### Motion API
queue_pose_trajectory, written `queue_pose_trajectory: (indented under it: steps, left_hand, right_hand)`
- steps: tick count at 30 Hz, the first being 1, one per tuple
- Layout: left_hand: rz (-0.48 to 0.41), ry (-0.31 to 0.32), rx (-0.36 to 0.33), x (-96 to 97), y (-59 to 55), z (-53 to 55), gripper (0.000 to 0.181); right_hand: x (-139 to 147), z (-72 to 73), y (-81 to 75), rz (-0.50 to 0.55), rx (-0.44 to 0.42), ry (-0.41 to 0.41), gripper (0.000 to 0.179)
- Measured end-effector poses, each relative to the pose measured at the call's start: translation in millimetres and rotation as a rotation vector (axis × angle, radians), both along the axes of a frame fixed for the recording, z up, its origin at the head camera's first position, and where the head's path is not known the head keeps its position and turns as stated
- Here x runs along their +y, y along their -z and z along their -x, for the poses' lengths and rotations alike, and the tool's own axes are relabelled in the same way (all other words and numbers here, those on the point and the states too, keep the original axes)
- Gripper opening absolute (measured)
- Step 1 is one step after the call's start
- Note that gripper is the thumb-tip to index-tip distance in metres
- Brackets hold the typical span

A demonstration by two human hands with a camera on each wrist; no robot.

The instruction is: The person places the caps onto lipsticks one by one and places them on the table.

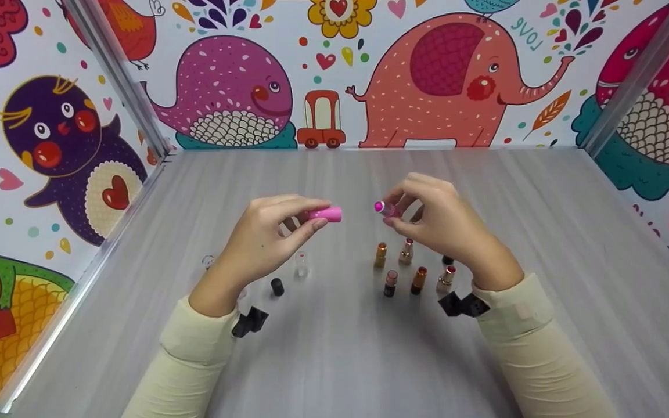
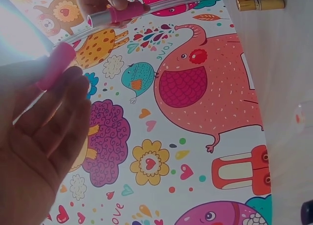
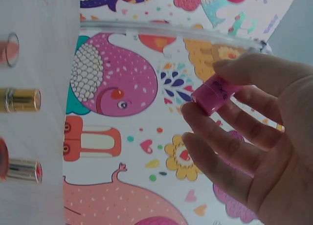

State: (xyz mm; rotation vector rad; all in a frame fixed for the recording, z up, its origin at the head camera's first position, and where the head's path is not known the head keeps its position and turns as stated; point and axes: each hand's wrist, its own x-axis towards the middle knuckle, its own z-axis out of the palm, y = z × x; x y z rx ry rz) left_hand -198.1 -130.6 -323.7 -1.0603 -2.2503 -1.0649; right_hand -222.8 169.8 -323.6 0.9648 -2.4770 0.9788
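Note:
Above the table, my left hand pinches a glossy pink lipstick cap between thumb and fingers. The cap points right, toward my other hand. Across a small gap, my right hand pinches a pink lipstick, its magenta tip facing left. A silvery collar shows on this lipstick in the left wrist view, apart from the cap. Dark lettering marks the pink base of the lipstick in the right wrist view.
Several uncapped lipsticks, among them a gold one and a pinkish one, stand below my right hand. A black cap and a clear cap stand near my left wrist. Cartoon-printed walls enclose the grey table.

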Motion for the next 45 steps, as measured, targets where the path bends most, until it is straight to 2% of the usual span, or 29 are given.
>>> queue_pose_trajectory:
  steps: [7,10,15,19,32,45]
  left_hand:
    - [-0.032,-0.012,0.003,3.5,2.4,-1.8,0.022]
    - [-0.064,0.001,0.018,5.8,3.8,-0.8,0.019]
    - [-0.089,0.035,0.039,9.4,7.9,-0.5,0.018]
    - [-0.101,0.038,0.060,11.4,9.4,-0.7,0.023]
    - [-0.132,0.069,0.058,16.4,11.4,-4.4,0.023]
    - [-0.109,0.045,0.068,19.4,12.3,-7.2,0.022]
  right_hand:
    - [-8,-18.5,-2.8,-0.099,0.228,-0.052,0.023]
    - [-8,-22.8,-3.7,-0.100,0.272,-0.062,0.023]
    - [-10,-23.8,-1.3,-0.124,0.274,-0.074,0.023]
    - [-11,-23.9,0.1,-0.153,0.275,-0.064,0.022]
    - [-12,-25.5,0.3,-0.152,0.257,-0.079,0.024]
    - [-11,-24.2,0.7,-0.131,0.277,-0.100,0.021]
